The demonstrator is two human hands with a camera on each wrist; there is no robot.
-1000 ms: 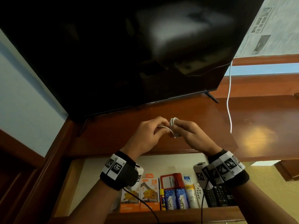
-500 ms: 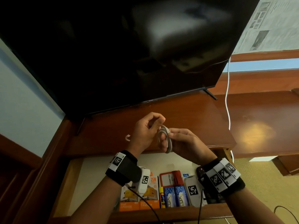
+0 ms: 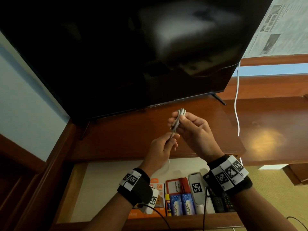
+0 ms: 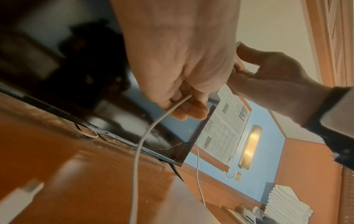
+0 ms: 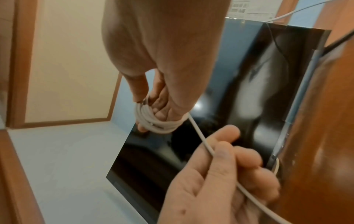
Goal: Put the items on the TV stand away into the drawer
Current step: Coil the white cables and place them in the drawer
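A white cable (image 3: 178, 120) is wound in several loops round the fingers of my right hand (image 3: 188, 125), above the wooden TV stand top (image 3: 126, 135). In the right wrist view the coil (image 5: 153, 121) sits round the fingertips, held under the thumb. My left hand (image 3: 165, 145) pinches the cable's loose run just below the coil; the free end (image 4: 141, 145) trails down from that hand (image 4: 184, 97) to a white plug (image 4: 21, 197). The open drawer (image 3: 103, 184) lies below both wrists.
A large black TV (image 3: 125, 52) stands at the back of the stand. Another white cord (image 3: 236, 100) hangs down right of the TV. The drawer holds orange boxes (image 3: 159, 195), a red card holder (image 3: 175, 185), blue packets (image 3: 181, 204) and black remotes (image 3: 221, 202).
My right hand has risen with the coil toward the TV. My left hand has dropped from above the coil to below it, drawing the cable's loose run down.
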